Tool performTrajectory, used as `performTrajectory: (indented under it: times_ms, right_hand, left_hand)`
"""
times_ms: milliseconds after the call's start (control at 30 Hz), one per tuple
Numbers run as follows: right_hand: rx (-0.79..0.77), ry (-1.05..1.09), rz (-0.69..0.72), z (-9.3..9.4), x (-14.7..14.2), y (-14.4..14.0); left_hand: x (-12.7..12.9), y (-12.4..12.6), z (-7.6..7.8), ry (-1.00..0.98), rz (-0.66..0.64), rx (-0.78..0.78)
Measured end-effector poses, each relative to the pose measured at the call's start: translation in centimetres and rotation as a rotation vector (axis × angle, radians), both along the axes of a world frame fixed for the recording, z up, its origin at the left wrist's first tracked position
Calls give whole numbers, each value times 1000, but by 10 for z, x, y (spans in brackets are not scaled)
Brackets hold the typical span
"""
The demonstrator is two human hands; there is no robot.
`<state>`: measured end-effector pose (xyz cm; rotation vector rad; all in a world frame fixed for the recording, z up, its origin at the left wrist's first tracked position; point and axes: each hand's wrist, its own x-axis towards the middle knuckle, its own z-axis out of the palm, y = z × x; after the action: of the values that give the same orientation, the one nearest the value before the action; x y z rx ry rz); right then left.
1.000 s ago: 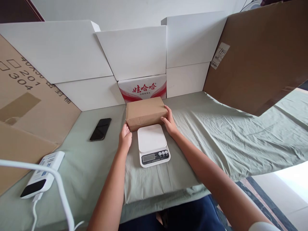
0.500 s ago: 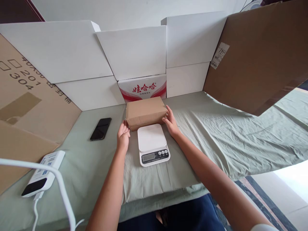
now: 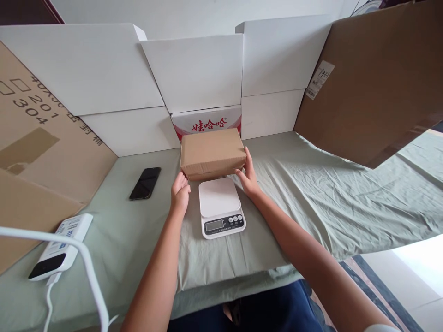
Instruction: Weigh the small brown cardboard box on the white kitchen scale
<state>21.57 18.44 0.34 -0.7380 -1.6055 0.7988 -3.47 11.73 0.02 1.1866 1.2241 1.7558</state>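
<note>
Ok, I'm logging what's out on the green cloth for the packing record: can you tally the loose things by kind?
Cardboard box, held between left hand and right hand: 1
Kitchen scale: 1
Black phone: 1
White device with cable: 1
Total: 4

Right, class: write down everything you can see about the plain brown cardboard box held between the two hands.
The plain brown cardboard box is a closed, rectangular parcel with no label or print showing on its top or near side. It looks raised at the front, above the far edge of the white digital kitchen scale. The left hand grips its near left corner and the right hand its right end. Behind it stands a white carton with red lettering. Below lies the pale green cloth.
</note>
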Motion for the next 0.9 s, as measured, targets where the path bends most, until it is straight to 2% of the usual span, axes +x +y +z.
performTrajectory:
  times_ms: [100, 167, 333, 433, 567, 900]
  right_hand:
    - [82, -21, -74, 6, 0, -16]
    - [82, -27, -82, 6, 3, -30]
    - [59, -39, -35, -9, 24, -63]
    - [31, -53, -40, -17, 39, -78]
    - [17, -52, -39, -19, 45, -86]
    - [4, -50, -54, -11, 41, -89]
  left_hand:
    - [6, -19, 11, 50, 37, 66]
    - [10, -40, 14, 75, 79, 41]
    - [21, -94, 2, 81, 121, -56]
    - [29, -115, -6, 87, 104, -98]
    - [34, -123, -8, 104, 108, -119]
    - [25, -127, -16, 162, 136, -60]
